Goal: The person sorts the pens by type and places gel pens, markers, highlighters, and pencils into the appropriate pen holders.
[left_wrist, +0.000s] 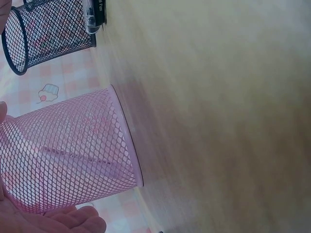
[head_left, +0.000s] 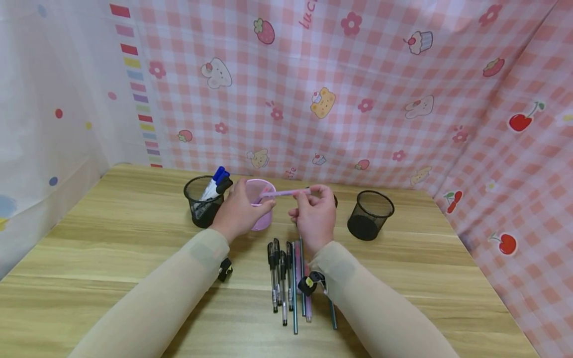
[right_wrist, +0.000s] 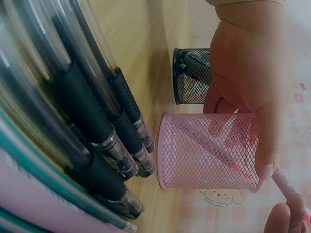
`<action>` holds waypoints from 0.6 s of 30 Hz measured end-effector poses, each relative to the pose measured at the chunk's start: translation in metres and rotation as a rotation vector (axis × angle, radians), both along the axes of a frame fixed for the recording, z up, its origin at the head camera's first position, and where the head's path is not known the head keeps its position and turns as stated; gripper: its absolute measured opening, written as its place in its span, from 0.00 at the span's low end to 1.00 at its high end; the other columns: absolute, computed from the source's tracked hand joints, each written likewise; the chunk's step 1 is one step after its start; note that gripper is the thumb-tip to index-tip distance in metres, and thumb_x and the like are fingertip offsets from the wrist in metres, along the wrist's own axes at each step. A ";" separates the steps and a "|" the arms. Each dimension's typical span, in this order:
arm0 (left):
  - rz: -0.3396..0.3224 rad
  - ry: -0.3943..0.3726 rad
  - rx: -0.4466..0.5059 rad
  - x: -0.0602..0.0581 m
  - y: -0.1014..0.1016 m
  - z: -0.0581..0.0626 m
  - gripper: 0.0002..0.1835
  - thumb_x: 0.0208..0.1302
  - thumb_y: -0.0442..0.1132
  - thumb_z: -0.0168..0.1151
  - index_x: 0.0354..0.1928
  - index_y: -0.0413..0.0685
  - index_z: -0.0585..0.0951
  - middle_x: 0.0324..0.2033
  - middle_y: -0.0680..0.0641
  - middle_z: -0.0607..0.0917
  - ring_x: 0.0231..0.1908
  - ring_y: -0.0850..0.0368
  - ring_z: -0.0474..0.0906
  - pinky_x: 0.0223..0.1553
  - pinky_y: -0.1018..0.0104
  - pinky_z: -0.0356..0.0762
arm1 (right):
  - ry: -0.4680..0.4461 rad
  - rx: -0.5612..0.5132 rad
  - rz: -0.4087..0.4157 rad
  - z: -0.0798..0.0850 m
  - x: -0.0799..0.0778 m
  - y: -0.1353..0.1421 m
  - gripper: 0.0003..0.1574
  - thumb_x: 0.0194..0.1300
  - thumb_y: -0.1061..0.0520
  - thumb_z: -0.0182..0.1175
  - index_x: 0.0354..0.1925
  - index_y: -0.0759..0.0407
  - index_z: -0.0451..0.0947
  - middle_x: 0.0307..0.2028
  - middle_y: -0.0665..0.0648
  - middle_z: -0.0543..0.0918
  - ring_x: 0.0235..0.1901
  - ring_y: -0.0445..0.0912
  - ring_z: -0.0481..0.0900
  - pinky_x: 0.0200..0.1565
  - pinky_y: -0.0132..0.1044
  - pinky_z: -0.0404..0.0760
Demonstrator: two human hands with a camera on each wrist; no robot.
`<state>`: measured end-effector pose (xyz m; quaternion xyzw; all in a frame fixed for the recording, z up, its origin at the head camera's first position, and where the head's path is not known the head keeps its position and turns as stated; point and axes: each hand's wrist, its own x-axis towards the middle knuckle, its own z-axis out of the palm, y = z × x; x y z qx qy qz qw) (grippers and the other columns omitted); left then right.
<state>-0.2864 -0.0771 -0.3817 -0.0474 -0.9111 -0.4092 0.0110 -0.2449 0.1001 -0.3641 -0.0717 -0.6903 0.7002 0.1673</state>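
Tabletop, lilac pen jutting from pinching right grip, left grip holding cup (pink)

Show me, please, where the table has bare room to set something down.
The table is bare left of the marker cup and between the right black cup and the cherry curtain. Crowded: pens between the sleeves, and the pink cup in the left hand.

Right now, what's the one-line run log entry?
left hand: grips pink mesh cup; right hand: pinches lilac pen near cup rim; inside cup: another pen; wooden table: black pens
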 end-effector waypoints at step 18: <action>0.010 0.003 -0.008 0.001 0.001 0.001 0.57 0.65 0.68 0.66 0.82 0.44 0.52 0.71 0.33 0.73 0.67 0.35 0.76 0.66 0.36 0.76 | -0.023 0.067 0.024 -0.005 0.001 -0.006 0.15 0.79 0.56 0.60 0.57 0.57 0.69 0.44 0.58 0.90 0.22 0.45 0.87 0.29 0.44 0.89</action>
